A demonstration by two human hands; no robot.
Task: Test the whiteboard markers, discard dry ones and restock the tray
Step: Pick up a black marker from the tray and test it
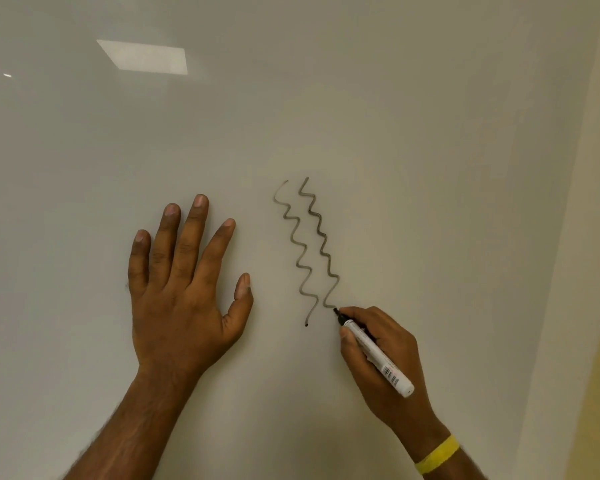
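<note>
A white whiteboard [395,133] fills the head view. My right hand [385,362] grips a white-barrelled black marker [378,356], uncapped, its black tip touching the board at the lower end of a wavy line. Two grey-black wavy lines [309,251] run side by side down the board, the left one fainter at its top. My left hand [181,292] lies flat on the board with fingers spread, to the left of the lines, holding nothing. The marker tray is not in view.
The board's right edge meets a cream wall [589,271] at the far right. A ceiling light reflects on the board at upper left [142,57]. A yellow band [437,457] circles my right wrist.
</note>
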